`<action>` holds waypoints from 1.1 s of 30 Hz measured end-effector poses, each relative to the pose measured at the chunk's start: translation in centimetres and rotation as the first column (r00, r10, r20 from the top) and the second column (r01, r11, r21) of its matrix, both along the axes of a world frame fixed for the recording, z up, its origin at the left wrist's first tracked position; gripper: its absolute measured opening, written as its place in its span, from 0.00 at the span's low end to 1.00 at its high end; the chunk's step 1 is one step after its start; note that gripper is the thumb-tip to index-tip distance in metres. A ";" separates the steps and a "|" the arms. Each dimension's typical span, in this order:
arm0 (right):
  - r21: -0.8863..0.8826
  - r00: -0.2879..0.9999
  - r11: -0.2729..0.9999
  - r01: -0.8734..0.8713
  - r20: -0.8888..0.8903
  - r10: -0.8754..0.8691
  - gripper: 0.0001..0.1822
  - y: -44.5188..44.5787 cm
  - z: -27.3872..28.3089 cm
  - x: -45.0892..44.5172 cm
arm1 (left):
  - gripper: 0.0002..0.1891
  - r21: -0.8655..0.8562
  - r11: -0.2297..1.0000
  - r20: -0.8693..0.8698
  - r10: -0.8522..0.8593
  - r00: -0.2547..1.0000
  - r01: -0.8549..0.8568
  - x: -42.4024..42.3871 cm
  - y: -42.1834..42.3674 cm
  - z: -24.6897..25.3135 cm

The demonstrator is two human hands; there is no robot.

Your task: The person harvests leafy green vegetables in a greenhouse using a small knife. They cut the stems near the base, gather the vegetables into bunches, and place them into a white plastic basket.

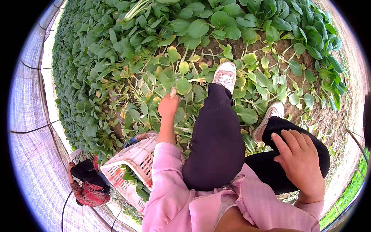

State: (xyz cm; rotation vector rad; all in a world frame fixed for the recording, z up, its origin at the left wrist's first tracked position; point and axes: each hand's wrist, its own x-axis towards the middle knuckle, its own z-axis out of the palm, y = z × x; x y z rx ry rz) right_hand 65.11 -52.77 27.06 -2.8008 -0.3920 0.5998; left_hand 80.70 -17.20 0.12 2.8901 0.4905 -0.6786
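Observation:
Over low, trampled leaf greens [183, 86] with yellowing leaves, my left hand [169, 105] is curled into a fist. A short pale piece sticks out at its top; I cannot tell whether it is a finger or a small tool. My right hand [300, 158] rests on or just above the black trousers [320, 145] at my bent right knee, holding nothing, its fingers spread. Dense, broad-leaved greens like bok choy [198, 28] grow ahead of me. On top of them at the upper left lies a bunch of pale stalks [136, 10].
Beside my left arm a white plastic crate [136, 155], tipped towards me, has green leaves in it. Another person [91, 188] bends near a second crate [78, 156] at the lower left. My shoes [225, 74] stand among the plants. Netting [27, 101] walls the left side.

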 end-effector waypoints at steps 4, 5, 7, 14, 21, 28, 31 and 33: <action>0.058 0.995 0.998 -0.037 0.095 0.031 0.33 1.1 0.7 -0.2 | 0.17 -0.749 0.587 -0.017 0.448 0.894 -0.308 -3.3 0.7 5.4; 0.065 0.994 0.998 -0.025 0.106 0.018 0.33 1.3 1.0 -0.1 | 0.16 -0.883 0.375 -0.054 0.515 0.855 -0.282 -3.8 -1.2 7.4; 0.108 0.992 0.994 -0.010 0.126 -0.004 0.33 2.2 1.2 0.3 | 0.13 -0.938 0.347 0.146 0.415 0.898 -0.008 -4.5 -3.6 11.5; 0.942 0.909 0.183 0.280 -0.199 -0.367 0.34 4.0 -0.8 2.9 | 0.20 -0.584 0.194 0.769 -0.180 0.614 0.788 -6.9 -15.8 24.8; 0.850 0.740 -0.229 0.474 -0.526 -0.419 0.18 2.0 -1.0 3.0 | 0.18 -0.835 0.210 0.508 -0.064 0.859 0.509 -7.8 -10.3 20.3; 0.776 0.615 -0.377 0.506 -0.631 -0.473 0.17 -2.9 -1.8 1.0 | 0.26 -0.198 0.979 -0.459 -0.054 0.887 -0.043 -20.7 5.8 4.1; 0.743 0.599 -0.393 0.542 -0.670 -0.439 0.17 -4.0 -2.1 0.7 | 0.26 -0.153 0.975 -0.519 0.062 0.853 -0.164 -22.2 7.1 4.0; 0.733 0.623 -0.399 0.551 -0.679 -0.388 0.17 -4.5 -2.3 1.1 | 0.26 -0.135 0.971 -0.508 0.104 0.855 -0.198 -21.1 7.2 4.6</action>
